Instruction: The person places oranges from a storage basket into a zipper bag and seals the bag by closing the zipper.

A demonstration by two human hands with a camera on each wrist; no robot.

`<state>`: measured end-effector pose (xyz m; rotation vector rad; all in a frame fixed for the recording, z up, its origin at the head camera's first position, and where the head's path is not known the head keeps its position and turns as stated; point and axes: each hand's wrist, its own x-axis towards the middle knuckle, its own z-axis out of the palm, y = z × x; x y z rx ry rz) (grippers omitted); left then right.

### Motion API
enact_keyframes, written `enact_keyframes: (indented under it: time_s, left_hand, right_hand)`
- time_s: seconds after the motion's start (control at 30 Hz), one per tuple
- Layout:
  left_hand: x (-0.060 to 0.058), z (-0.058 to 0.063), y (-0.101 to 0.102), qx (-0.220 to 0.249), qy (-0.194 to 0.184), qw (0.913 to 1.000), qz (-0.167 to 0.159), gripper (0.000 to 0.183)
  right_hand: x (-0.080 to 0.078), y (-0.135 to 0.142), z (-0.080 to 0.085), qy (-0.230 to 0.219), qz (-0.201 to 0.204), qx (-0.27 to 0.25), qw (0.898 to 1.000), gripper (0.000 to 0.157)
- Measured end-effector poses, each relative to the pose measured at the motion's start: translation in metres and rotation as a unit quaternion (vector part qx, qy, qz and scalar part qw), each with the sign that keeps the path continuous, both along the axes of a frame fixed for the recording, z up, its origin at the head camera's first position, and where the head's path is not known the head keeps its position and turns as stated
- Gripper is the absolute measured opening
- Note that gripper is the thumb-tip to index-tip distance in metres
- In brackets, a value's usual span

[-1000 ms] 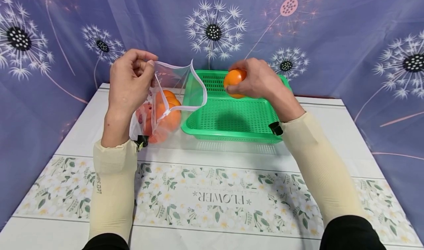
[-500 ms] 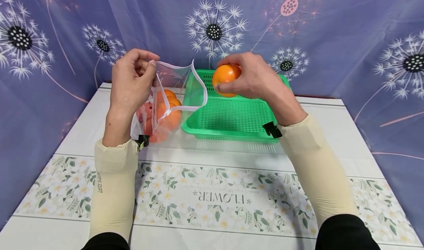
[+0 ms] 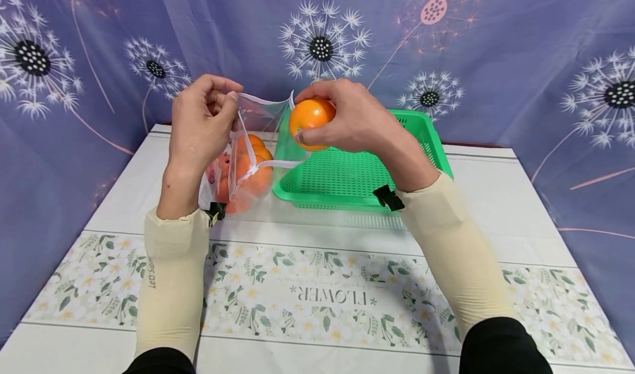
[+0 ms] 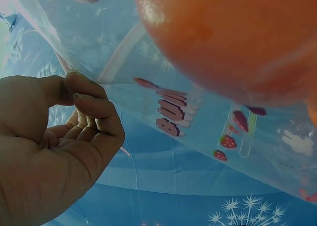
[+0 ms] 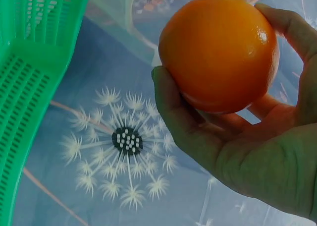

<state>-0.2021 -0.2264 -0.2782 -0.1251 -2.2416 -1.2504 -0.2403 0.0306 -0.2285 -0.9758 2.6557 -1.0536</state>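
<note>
My left hand pinches the edge of a clear zip bag between thumb and fingers and holds its mouth spread. Several oranges lie inside the bag; in the left wrist view, printed lettering and strawberries show on its plastic. At the right side of the bag's mouth, my right hand grips a single orange with the thumb in front and fingers behind. The right wrist view shows this orange whole and shiny, held in curled fingers.
A green perforated basket stands on the table behind and right of the bag, below my right hand. The white tablecloth carries a floral band. A purple dandelion curtain hangs close behind the basket.
My right hand has carried the orange left, from over the basket to the bag's mouth. My left hand has shifted very slightly right, still pinching the bag.
</note>
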Motion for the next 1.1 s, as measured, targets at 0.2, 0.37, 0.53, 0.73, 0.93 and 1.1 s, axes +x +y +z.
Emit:
enact_keyframes:
  time_s: [0.2,0.37,0.53,0.73,0.93,1.1]
  left_hand:
    - [0.000,0.001,0.001,-0.009,-0.001,1.0000,0.003,0.021]
    - [0.000,0.001,0.001,-0.012,-0.005,0.9999,0.006,0.022]
    - [0.001,0.001,0.000,-0.014,-0.007,0.9999,0.006,0.022]
    - [0.001,0.001,0.000,-0.018,-0.008,0.9998,0.010,0.023]
    - [-0.001,0.001,0.001,-0.021,-0.005,0.9997,0.010,0.023]
    - [-0.001,0.000,0.000,-0.023,-0.002,0.9996,0.013,0.022]
  right_hand:
    - [0.004,-0.014,0.000,0.009,0.017,-0.001,1.000,0.051]
    - [0.005,-0.027,-0.003,0.013,0.026,0.004,1.000,0.050]
    - [0.004,-0.039,-0.009,0.025,0.029,0.009,0.999,0.049]
    - [0.001,-0.051,-0.017,0.042,0.038,0.013,0.998,0.040]
    - [-0.003,-0.058,-0.024,0.035,0.038,0.015,0.999,0.039]
    - [-0.006,-0.062,-0.028,0.027,0.034,0.011,0.999,0.045]
